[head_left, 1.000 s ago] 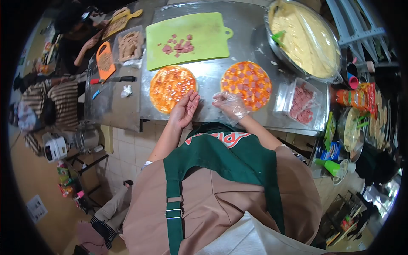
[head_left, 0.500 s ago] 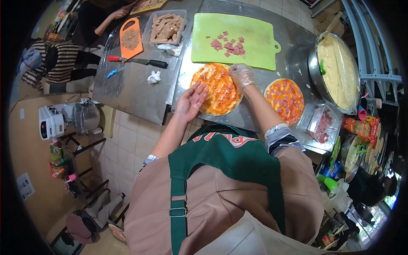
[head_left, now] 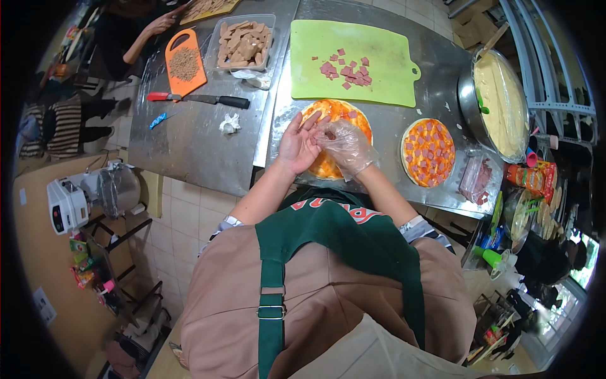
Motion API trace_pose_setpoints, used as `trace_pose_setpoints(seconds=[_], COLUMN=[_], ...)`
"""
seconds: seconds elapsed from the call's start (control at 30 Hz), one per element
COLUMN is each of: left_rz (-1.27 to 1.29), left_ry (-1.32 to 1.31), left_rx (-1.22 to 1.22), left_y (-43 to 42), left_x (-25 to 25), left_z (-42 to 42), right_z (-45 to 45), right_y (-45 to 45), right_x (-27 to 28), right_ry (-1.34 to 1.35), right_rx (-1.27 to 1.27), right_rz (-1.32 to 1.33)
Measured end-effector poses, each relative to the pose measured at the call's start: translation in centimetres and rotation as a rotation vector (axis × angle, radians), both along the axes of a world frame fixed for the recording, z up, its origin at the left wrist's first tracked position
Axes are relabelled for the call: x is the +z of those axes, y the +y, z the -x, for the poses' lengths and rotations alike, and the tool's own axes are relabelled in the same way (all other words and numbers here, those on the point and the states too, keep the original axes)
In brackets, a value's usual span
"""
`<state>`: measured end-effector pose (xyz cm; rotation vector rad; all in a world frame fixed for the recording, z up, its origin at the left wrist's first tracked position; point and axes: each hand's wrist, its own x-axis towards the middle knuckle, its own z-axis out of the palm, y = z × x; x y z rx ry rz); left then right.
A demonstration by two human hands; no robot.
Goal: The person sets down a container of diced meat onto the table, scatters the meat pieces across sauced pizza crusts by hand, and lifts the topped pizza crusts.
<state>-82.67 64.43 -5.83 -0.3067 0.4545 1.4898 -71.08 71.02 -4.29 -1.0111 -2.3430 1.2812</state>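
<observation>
- Apron (head_left: 341,240): green; red-edged white lettering on bib is partly folded under, can't be read in full.
- Left hand (head_left: 298,148): bare, palm turned up, fingers extended, not clenched; held over pizza's left part. Whether any bits are held in the palm can't be told.
- Right hand (head_left: 347,150): clear plastic glove, fingers bunched at left hand's fingers. Fingertips blurred by glove; can't tell if anything is gripped.
- Pizza (head_left: 325,167): on table (head_left: 265,142), under both hands, middle hidden. Round, pale rim, glossy orange-red sauce, uneven streaks; a pink square is seen near far right edge.
- Second pizza (head_left: 428,153): to the right, well apart, covered with pink squares.
- Tub (head_left: 473,179): right of second pizza, pink contents blurred by plastic.
- Packet (head_left: 532,180): orange-red, print too small to read.
- Green board (head_left: 382,57): just beyond pizza, loose pink squares on it.
- Bowl (head_left: 468,95): yellow mass under film.
- Co-worker's hand (head_left: 159,25): beside yellow board (head_left: 218,7), which is cut off at top.
</observation>
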Motion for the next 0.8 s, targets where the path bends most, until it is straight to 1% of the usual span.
trace_pose_setpoints(seconds=[0.07, 0.1, 0.13, 0.17, 0.2, 0.23, 0.27, 0.3, 0.37, 0.47, 0.53, 0.6, 0.67, 0.7, 0.73, 0.77, 0.8], left_rz=[0.054, 0.053, -0.14, -0.334, -0.337, -0.205, -0.074, -0.077, 0.014, -0.024, -0.063, -0.101, -0.004, -0.005, 0.02, 0.044, 0.044], left_ry=[0.032, 0.028, -0.142, -0.312, -0.315, -0.141, 0.034, 0.033, 0.119, 0.083, 0.07, 0.057, 0.127, 0.127, 0.197, 0.268, 0.266], left_rx=[-0.025, -0.032, -0.064, -0.094, -0.1, -0.12, -0.139, -0.145, -0.161, -0.183, -0.215, -0.246, -0.256, -0.26, -0.299, -0.338, -0.342], left_y=[0.2, 0.0, -0.4, -0.3, -0.2, -0.3, -0.2, -0.1, 0.1, 0.1, -0.2, -0.1, -0.3, -0.4, -0.5, -0.5, -0.6], left_x=[0.2, -1.2, -3.6, -3.5, -3.3, -3.1, -2.2, -1.7, -1.1, -1.4, -2.5, -2.1, -1.5, -1.5, -1.5, -1.6, -1.7], left_z=[-0.1, 0.1, 0.4, 0.6, 0.4, 0.1, -0.2, -0.3, -0.5, -0.2, 0.2, 0.2, 0.0, -0.1, 0.0, 0.0, -0.1], right_z=[-0.4, -0.5, -0.6, -0.7, -0.8, -0.7, -0.6, -0.7, -0.9, -1.0, -1.2, -1.5, -1.7, -1.9, -2.0, -2.0, -2.0], right_y=[-0.1, -0.2, -0.4, -0.4, -0.5, -0.6, -0.8, -0.9, -1.1, -1.1, -0.7, -0.5, -0.5, -0.5, -0.5, -0.5, -0.6], right_x=[0.3, 0.5, 0.4, 0.2, 0.1, 0.1, 0.1, 0.0, -0.1, 0.2, 0.1, -0.2, -0.5, -0.6, -0.6, -0.6, -0.4], right_ry=[-0.006, -0.008, -0.012, 0.015, 0.044, 0.043, 0.038, 0.033, 0.026, 0.068, -0.029, -0.028, -0.029, 0.014, 0.056, 0.056, 0.091], right_rx=[-0.023, -0.039, -0.046, -0.061, -0.078, -0.084, -0.038, 0.009, 0.034, -0.005, -0.008, -0.006, -0.004, -0.043, -0.082, -0.086, -0.099], right_rz=[0.04, 0.083, 0.082, 0.134, 0.185, 0.18, 0.086, -0.008, -0.056, 0.012, 0.102, 0.067, 0.032, 0.104, 0.176, 0.174, 0.191])
